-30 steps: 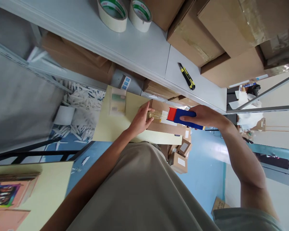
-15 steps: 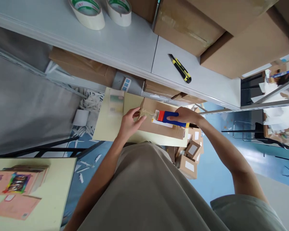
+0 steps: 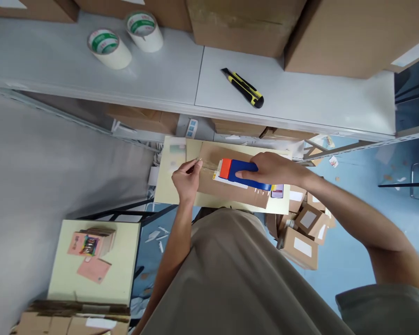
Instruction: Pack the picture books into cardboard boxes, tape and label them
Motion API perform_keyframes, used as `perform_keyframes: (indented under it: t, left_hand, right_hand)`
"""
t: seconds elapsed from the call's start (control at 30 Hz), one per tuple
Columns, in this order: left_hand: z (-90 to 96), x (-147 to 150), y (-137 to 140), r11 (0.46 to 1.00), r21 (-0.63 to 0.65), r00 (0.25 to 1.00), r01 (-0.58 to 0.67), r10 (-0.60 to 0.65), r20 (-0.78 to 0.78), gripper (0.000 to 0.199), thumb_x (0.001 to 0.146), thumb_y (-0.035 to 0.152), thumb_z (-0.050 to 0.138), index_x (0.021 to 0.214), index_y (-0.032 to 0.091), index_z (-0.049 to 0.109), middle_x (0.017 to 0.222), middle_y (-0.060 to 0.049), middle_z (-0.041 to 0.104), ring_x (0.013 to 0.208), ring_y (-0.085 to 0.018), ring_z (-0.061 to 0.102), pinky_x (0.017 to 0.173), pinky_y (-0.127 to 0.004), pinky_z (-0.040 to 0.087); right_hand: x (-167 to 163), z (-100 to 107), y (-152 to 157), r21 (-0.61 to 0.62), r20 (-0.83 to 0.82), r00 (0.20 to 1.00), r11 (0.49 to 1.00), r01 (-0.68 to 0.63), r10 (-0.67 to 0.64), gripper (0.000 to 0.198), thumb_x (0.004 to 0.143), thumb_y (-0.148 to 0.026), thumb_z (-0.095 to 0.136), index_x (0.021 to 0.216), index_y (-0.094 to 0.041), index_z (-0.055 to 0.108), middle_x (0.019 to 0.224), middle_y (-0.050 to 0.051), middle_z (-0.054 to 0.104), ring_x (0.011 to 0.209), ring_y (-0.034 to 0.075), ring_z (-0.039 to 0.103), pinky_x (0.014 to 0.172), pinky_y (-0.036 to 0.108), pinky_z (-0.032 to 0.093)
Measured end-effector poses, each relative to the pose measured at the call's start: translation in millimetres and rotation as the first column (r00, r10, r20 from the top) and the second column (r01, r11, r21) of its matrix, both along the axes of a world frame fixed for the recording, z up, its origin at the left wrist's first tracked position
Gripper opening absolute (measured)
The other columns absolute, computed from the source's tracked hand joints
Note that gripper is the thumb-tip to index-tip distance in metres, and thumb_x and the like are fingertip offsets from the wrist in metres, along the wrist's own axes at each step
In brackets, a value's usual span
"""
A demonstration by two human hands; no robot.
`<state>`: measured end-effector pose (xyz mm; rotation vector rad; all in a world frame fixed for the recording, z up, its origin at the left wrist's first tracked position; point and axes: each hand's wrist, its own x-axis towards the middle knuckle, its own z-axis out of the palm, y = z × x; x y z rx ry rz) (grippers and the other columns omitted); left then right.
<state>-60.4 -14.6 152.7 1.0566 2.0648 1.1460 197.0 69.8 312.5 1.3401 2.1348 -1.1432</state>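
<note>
A brown cardboard box (image 3: 237, 197) lies flat on the pale yellow table (image 3: 281, 204) in front of me. My right hand (image 3: 265, 168) is wrapped around a blue tape dispenser (image 3: 242, 171) with a red front end, held low over the box's top. A shiny strip of packing tape (image 3: 209, 167) shows between the dispenser and my left hand (image 3: 188, 179). Thumb and fingers of that hand are pinched together at the box's left end, with a small pale bit at their tips. A white label (image 3: 230, 182) is partly covered by the dispenser.
On the grey shelf (image 3: 300, 100) ahead are a yellow-black utility knife (image 3: 243, 87), tape rolls (image 3: 113, 53) and large cartons (image 3: 244, 28). A phone-like object (image 3: 277, 191) lies right of the box. Small labelled boxes (image 3: 302, 244) are piled on the floor; pink books (image 3: 87, 244) lie on a side table.
My left fingers have closed from a spread pose into a pinch at the box's left end. The dispenser stays in my right hand over the box. The camera view has shifted.
</note>
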Motion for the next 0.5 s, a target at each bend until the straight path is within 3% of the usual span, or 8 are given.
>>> perform_keyframes:
  t: [0.13,0.27,0.4,0.5]
  left_hand:
    - [9.0,20,4,0.999,0.032,0.998,0.043,-0.041,-0.045,0.026,0.093,0.038,0.076,0.106,0.019,0.089,0.111,-0.008,0.087,0.110,-0.027,0.082,0.101,-0.037,0.065]
    - [-2.3,4,-4,0.998,-0.021,0.993,-0.051,0.049,-0.106,0.025,0.093,0.034,0.076,0.106,0.017,0.088,0.110,-0.009,0.087,0.108,-0.028,0.082,0.104,-0.040,0.064]
    - [-20.0,-20,-18,0.986,-0.051,0.984,-0.157,0.152,-0.095,0.029,0.090,0.034,0.078,0.108,0.014,0.088,0.111,-0.012,0.087,0.108,-0.031,0.083,0.103,-0.042,0.065]
    - [-27.0,-23,-22,0.984,-0.061,0.982,-0.165,0.158,-0.105,0.032,0.089,0.036,0.078,0.109,0.013,0.087,0.111,-0.013,0.087,0.107,-0.030,0.083,0.103,-0.040,0.065]
  right_hand:
    - [46,19,-12,-0.021,0.022,0.999,0.999,0.042,-0.042,0.070,0.097,-0.088,0.054,0.078,-0.021,0.065,0.066,0.004,0.063,0.059,0.019,0.058,0.061,0.034,0.033]
    - [110,29,-28,-0.113,0.054,0.997,0.991,0.066,-0.060,0.074,0.094,-0.093,0.051,0.081,-0.022,0.069,0.067,0.005,0.065,0.059,0.020,0.059,0.060,0.034,0.035]
    - [168,25,-33,-0.181,0.055,0.990,0.974,0.137,-0.129,0.076,0.088,-0.096,0.055,0.088,-0.022,0.074,0.072,0.004,0.070,0.063,0.021,0.063,0.060,0.033,0.039]
    - [188,15,-30,-0.210,0.075,0.983,0.961,0.178,-0.165,0.076,0.087,-0.096,0.056,0.091,-0.022,0.075,0.074,0.004,0.072,0.064,0.022,0.065,0.061,0.033,0.040]
